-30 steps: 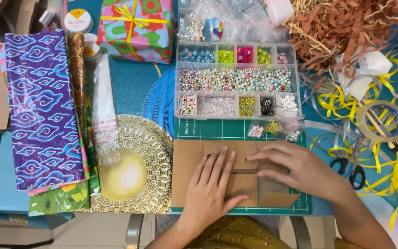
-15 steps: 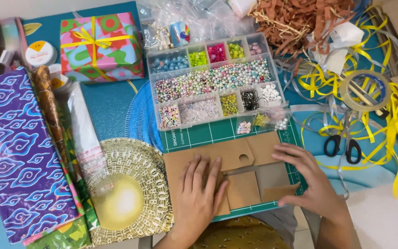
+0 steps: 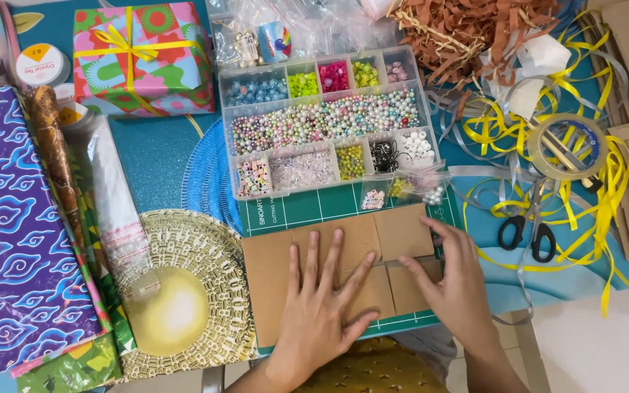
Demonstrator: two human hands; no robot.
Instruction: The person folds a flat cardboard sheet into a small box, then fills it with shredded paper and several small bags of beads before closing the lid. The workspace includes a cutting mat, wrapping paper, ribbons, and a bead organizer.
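Observation:
A flat brown cardboard piece (image 3: 271, 284) with folded flaps lies on a green cutting mat (image 3: 314, 207) near the table's front edge. My left hand (image 3: 318, 313) presses flat on its middle, fingers spread. My right hand (image 3: 456, 280) rests on the cardboard's right side, fingers pointing left along a flap crease. Neither hand grips anything.
A clear compartment box of beads (image 3: 325, 120) sits behind the mat. A gold plate (image 3: 180, 291) lies left, next to purple patterned wrapping paper (image 3: 16, 233). A wrapped gift (image 3: 143, 58) stands at the back. Scissors (image 3: 525, 233), a tape roll (image 3: 566, 145) and yellow ribbon (image 3: 606, 189) lie right.
The view has shifted and come closer. Both hands stay on the cardboard; my right hand has slid inward along the right flap, and my left hand has spread flatter.

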